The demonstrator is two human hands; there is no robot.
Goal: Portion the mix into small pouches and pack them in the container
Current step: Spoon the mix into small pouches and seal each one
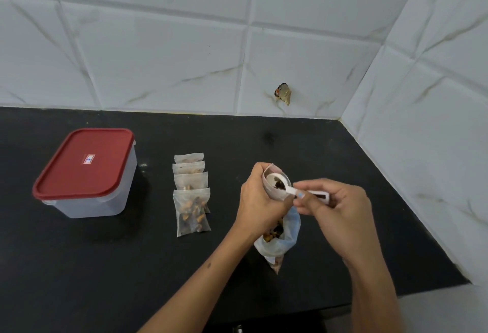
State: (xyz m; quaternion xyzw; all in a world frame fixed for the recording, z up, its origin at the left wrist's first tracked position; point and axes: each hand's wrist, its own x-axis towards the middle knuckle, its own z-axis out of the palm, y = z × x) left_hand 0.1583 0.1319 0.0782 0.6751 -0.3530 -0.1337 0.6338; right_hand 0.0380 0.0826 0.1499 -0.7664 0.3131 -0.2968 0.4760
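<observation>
My left hand (260,200) grips a small clear pouch (274,192) and holds its mouth open and upright. My right hand (340,208) pinches the handle of a white spoon (280,183), whose bowl sits inside the pouch mouth with a bit of dark mix in it. Below my hands lies the big open bag of mix (280,240) on the black counter. To the left, several filled pouches (191,195) lie in an overlapping row. A clear container with a red lid (87,171) stands shut at the far left.
The black counter (343,153) ends at white tiled walls behind and to the right, meeting in a corner. A small crumpled scrap (283,93) sticks on the back wall. The counter's near edge runs along the bottom right.
</observation>
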